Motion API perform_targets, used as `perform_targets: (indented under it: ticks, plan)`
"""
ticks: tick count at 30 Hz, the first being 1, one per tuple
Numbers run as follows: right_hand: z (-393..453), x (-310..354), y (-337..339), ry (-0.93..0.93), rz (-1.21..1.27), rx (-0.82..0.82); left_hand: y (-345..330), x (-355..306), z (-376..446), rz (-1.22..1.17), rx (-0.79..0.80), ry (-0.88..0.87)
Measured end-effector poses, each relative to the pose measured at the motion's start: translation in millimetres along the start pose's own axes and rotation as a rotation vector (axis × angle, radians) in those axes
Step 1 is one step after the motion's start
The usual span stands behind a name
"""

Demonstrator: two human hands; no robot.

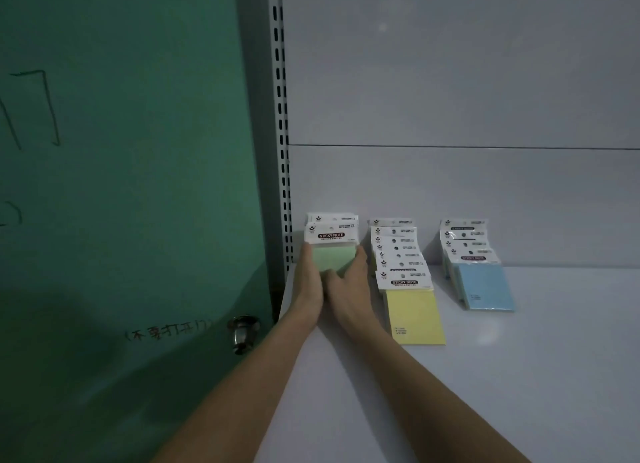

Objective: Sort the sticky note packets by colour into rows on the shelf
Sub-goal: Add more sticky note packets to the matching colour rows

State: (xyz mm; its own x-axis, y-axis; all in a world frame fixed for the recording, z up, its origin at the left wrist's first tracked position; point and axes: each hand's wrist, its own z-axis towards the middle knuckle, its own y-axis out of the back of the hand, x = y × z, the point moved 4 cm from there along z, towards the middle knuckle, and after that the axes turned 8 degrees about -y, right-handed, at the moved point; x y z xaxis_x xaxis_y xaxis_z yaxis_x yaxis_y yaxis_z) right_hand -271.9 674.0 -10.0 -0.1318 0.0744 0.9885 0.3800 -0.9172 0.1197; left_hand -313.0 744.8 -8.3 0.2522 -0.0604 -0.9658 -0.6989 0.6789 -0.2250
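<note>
Three rows of sticky note packets lie on the white shelf (485, 376), each with a white header card. At the far left, against the back panel, is the green row (334, 258). My left hand (310, 282) holds its left side and my right hand (349, 286) holds its right side, both gripping the front green packet. The yellow row (414, 315) of several overlapping packets runs toward me just to the right. The blue row (483, 286) sits further right, apart from both hands.
A slotted metal upright (280, 126) bounds the shelf on the left. Beyond it is a green door (121, 185) with a round metal knob (242, 332) and handwriting. The grey back panel (450, 98) rises behind the rows.
</note>
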Motion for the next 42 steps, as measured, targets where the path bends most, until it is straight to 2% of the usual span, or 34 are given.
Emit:
perform_targets:
  ticks: [4, 15, 24, 29, 32, 36, 42]
  plan:
    - [11.7, -6.7, 3.8, -0.07, 0.216, 0.013, -7.0, 6.7, 8.3, 0.076, -0.082, -0.059]
    - [24.1, -12.5, 5.1, -0.058, 0.117, -0.028, 2.8, 10.8, 12.4, 0.178, -0.15, -0.13]
    - [32.4, -12.9, -1.1, -0.233, 0.135, -0.022, -2.3, 5.8, 17.8, 0.083, -0.002, -0.012]
    - [24.2, -11.0, -2.5, -0.197, 0.111, -0.088, -1.6, 0.7, 14.1, 0.023, 0.021, -0.054]
    - [28.6, -13.5, -3.1, -0.156, 0.1, -0.036, 1.4, 5.7, 16.0, -0.001, 0.024, -0.06]
    - [37.1, -17.6, -3.1, -0.139, 0.112, 0.02, 0.3, 14.7, 19.2, 0.047, -0.025, -0.069]
    - [41.2, -23.8, -1.1, -0.12, 0.155, -0.05, 5.6, 15.6, 20.8, 0.052, -0.102, -0.091]
